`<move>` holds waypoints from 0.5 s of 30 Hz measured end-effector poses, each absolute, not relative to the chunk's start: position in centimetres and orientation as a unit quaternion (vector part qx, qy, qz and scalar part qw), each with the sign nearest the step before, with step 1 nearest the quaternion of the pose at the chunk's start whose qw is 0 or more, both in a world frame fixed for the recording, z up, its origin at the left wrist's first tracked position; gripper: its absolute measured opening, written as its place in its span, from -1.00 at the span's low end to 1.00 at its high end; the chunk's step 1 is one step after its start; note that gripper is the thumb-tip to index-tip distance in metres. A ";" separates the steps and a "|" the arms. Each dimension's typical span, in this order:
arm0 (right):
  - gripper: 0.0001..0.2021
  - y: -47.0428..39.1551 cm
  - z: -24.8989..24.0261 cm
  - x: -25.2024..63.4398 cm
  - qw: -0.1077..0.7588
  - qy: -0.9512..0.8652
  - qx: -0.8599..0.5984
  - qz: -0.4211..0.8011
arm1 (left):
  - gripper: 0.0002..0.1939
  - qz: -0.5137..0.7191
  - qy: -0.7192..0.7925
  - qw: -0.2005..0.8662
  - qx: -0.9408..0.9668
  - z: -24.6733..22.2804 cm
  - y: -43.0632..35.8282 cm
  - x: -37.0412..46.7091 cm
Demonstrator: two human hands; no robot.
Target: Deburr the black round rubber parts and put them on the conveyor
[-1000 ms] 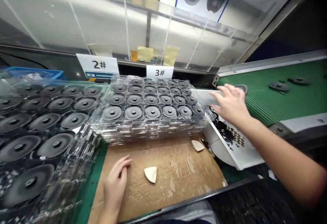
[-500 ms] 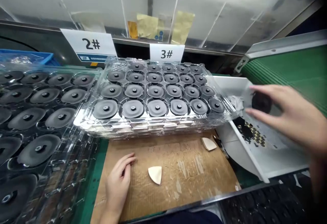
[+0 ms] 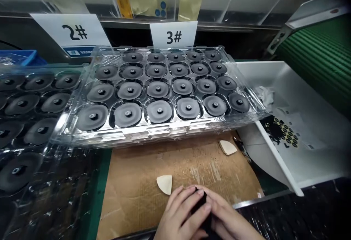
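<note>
Near the front edge of the cardboard (image 3: 131, 174), my left hand (image 3: 178, 214) and my right hand (image 3: 226, 212) meet around a black part (image 3: 199, 202). Fingers of both hands are closed on it, and most of its shape is hidden. Just beyond my left hand lies a cream wedge-shaped pad (image 3: 165, 184). A second cream wedge (image 3: 228, 147) rests farther back on the right of the cardboard.
A clear plastic tray (image 3: 142, 132) of grey-black discs stands behind the cardboard. More disc trays (image 3: 41, 130) fill the left. At right is a white bin (image 3: 279, 163) holding small black and yellow pieces. Signs (image 3: 174, 34) stand behind.
My right hand has come from over the white bin to the front of the cardboard with the black part. My left hand has moved right and joined it. The view has shifted.
</note>
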State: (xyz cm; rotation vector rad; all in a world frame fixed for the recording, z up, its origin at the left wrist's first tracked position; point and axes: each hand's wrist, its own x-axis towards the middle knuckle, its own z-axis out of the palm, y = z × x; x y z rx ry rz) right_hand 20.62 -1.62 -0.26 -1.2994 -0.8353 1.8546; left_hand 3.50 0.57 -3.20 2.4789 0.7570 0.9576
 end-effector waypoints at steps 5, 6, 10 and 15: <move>-0.46 -1.5 -0.1 20.7 0.367 -0.219 -0.479 0.766 | -0.46 0.326 0.270 0.206 0.882 -2.2 2.0 3.7; -0.48 -1.3 0.0 20.8 0.369 -0.209 -0.472 0.773 | -0.44 0.326 0.272 0.216 0.879 -2.1 2.1 3.8; -0.43 -0.8 0.2 20.9 0.355 -0.283 -0.468 0.758 | -0.35 0.320 0.290 0.307 0.848 -2.3 1.6 4.0; -0.36 -1.1 0.2 20.7 0.302 -0.370 -0.461 0.748 | -0.30 0.365 0.431 0.527 0.635 -1.6 -0.1 4.0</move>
